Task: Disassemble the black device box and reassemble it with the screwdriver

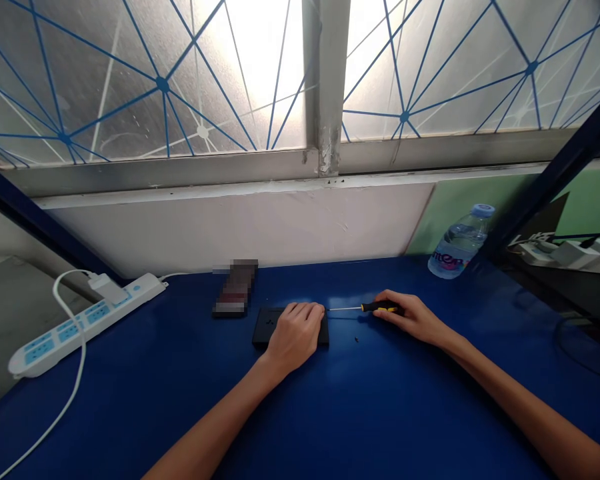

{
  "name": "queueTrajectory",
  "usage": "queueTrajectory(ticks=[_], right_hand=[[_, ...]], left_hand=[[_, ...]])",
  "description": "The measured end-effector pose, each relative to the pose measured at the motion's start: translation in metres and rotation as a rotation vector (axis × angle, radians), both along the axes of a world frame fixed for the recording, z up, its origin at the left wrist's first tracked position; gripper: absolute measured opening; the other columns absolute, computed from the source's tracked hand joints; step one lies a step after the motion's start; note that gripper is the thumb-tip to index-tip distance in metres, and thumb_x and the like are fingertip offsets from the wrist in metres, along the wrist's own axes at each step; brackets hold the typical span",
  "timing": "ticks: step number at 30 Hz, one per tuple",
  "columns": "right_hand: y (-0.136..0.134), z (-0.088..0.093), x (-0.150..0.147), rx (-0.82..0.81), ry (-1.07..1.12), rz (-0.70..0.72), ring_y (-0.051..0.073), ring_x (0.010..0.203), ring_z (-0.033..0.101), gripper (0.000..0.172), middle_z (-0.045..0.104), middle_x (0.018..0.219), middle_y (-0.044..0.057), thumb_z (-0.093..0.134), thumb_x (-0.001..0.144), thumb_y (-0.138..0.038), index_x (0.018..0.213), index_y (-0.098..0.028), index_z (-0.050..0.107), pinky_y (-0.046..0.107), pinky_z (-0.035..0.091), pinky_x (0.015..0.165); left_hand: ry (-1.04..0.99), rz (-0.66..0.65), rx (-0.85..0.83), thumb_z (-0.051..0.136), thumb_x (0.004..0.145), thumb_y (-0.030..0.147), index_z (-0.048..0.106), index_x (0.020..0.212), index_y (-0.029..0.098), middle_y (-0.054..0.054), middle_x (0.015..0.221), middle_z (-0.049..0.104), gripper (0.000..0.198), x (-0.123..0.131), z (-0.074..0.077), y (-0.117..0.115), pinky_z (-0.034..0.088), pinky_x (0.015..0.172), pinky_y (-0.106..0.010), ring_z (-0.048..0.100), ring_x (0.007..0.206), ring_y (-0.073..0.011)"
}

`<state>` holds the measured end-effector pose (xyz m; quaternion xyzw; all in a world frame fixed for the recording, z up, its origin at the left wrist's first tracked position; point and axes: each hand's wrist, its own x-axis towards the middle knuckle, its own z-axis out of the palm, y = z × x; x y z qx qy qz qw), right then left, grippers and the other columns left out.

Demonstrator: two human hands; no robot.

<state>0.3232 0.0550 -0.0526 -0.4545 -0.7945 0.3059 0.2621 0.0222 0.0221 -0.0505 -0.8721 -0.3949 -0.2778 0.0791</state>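
My left hand (pixel 297 333) lies over the right half of a flat black box (pixel 266 327), its fingers together and curled toward the right edge, holding it against the blue tabletop. What the thumb does is hidden. A screwdriver with a black and yellow handle (pixel 380 307) is gripped in my right hand (pixel 409 316). Its thin metal shaft points left, with the tip at the box's right side by my left fingertips. On the table between the hands, a bit nearer to me, lies a tiny dark piece (pixel 357 340), perhaps a screw.
A white power strip (pixel 87 327) with a plugged-in charger and cable (pixel 80 360) lies at the left. Behind the box is a dark, pixelated flat object (pixel 236 288). A water bottle (pixel 459 243) leans at the back right, near a blue frame bar (pixel 535 200).
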Motion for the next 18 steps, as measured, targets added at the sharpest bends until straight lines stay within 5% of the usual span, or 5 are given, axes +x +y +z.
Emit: queueTrajectory(ticks=[4,8,13,18], right_hand=[[-0.0009,0.0031,-0.0022,0.110,-0.093,0.014,0.020,0.074,0.062,0.036,0.070,0.091,0.007,0.047,0.097,-0.053,0.105,-0.024,0.067,0.031,0.042,0.065],[-0.0053,0.0044,-0.0061,0.105,-0.189,-0.026,0.020,0.067,0.060,0.037,0.066,0.076,0.004,0.035,0.101,-0.050,0.102,-0.024,0.061,0.030,0.038,0.062],[-0.0059,0.0017,-0.0034,0.076,-0.188,-0.032,0.016,0.057,0.051,0.032,0.062,0.070,-0.001,0.052,0.094,-0.054,0.105,-0.025,0.050,0.027,0.031,0.055],[-0.0024,0.0018,0.0003,0.092,-0.151,0.000,0.018,0.063,0.056,0.033,0.067,0.080,0.004,0.048,0.095,-0.055,0.098,-0.024,0.060,0.028,0.037,0.057]], left_hand=[[0.006,0.003,0.005,0.038,0.101,0.014,0.059,0.099,0.016,-0.008,0.091,0.071,0.022,0.0005,0.0022,-0.0005,0.054,0.075,-0.036,0.069,0.083,-0.0208],[0.000,-0.019,0.013,0.039,0.101,0.014,0.059,0.098,0.016,-0.008,0.092,0.072,0.021,0.0008,0.0038,-0.0004,0.053,0.073,-0.035,0.069,0.085,-0.0213],[-0.003,-0.031,0.016,0.037,0.102,0.014,0.060,0.099,0.016,-0.008,0.093,0.072,0.023,0.0012,0.0038,0.0003,0.053,0.074,-0.036,0.070,0.086,-0.0215],[-0.018,-0.033,0.013,0.037,0.102,0.015,0.059,0.099,0.016,-0.008,0.093,0.072,0.023,0.0009,0.0032,0.0003,0.053,0.073,-0.035,0.070,0.085,-0.0207]])
